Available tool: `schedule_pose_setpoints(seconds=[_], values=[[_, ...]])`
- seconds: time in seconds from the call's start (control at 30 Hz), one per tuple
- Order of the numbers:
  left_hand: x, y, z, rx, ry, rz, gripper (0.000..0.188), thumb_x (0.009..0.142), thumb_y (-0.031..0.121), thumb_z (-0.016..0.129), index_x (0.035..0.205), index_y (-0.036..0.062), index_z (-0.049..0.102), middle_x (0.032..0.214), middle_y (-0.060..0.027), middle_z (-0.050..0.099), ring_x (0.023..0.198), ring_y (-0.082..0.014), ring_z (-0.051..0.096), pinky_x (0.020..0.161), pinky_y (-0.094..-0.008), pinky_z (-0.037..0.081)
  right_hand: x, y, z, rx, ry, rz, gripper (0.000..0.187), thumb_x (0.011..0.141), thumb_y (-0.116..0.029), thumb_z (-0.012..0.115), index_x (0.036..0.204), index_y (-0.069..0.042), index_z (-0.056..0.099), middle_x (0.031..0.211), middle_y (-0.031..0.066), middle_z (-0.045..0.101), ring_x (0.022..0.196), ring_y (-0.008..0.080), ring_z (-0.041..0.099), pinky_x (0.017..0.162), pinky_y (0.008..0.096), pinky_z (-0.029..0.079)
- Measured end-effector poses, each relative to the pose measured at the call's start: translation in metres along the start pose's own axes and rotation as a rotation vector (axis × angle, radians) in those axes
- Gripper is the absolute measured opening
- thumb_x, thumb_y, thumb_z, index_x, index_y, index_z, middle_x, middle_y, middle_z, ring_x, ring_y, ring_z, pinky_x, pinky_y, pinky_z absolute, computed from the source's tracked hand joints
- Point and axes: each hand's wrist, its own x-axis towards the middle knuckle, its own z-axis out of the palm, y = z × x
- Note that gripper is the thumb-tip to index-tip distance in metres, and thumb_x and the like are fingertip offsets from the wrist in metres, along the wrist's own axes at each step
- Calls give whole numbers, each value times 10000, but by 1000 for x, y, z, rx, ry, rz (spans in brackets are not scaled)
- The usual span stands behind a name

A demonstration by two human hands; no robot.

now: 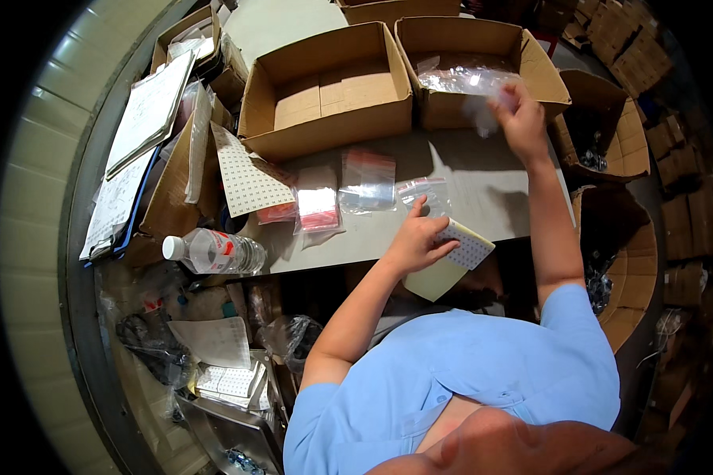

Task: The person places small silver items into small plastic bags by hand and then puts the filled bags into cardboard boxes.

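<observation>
My left hand (414, 244) is at the table's front edge, closed on a folded sheet of labels (469, 247). The sheet has rows of small printed marks, and its pale yellow part hangs below the edge. Just beyond those fingers lies a clear zip bag (428, 192) with a red strip. My right hand (521, 120) is raised at the front of the right cardboard box (471, 107), pinching a small clear plastic bag (481, 115) blurred by motion. More clear bags (459, 78) lie inside that box.
Left of it stands another open cardboard box (325, 131). Stacks of zip bags (318, 202), a label sheet (249, 178) and a plastic bottle (214, 251) line the table's left. Clipboards (123, 190) lean at far left; open cartons (619, 269) stand right of the table.
</observation>
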Motion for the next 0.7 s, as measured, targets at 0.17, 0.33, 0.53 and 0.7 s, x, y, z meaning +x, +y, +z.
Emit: schedule_pose_setpoints(seconds=[0.17, 0.33, 0.53, 0.7], values=[[4, 7, -1, -58, 41, -27, 275, 781, 215, 744, 773, 51, 523, 546, -106, 541, 613, -312, 587, 1140, -517, 242, 38, 33, 14, -658, 267, -186, 369, 800, -118, 694, 1146, -71, 573, 965, 156, 651, 926, 340, 619, 870, 449, 459], [-3, 4, -2, -77, 61, -87, 261, 775, 204, 748, 795, 42, 544, 581, -106, 558, 626, -308, 589, 1138, -510, 256, -41, -31, 3, -32, -299, -231, 201, 771, -151, 704, 932, -33, 680, 911, 129, 671, 874, 288, 631, 841, 395, 477], [2, 10, -2, -150, 120, -75, 219, 728, 149, 769, 821, 32, 609, 682, -145, 573, 745, -369, 584, 1130, -527, 275, -115, -48, -1, 371, -892, 274, 168, 792, -76, 702, 893, 22, 612, 753, 62, 629, 719, 112, 579, 658, 268, 477], [2, 7, -4, -121, 105, -77, 207, 729, 151, 762, 830, 41, 618, 681, -128, 582, 685, -362, 585, 1121, -525, 290, -117, -47, 2, 346, -818, 266, 151, 779, -70, 711, 839, 19, 605, 728, 42, 608, 696, 104, 552, 643, 261, 459]])
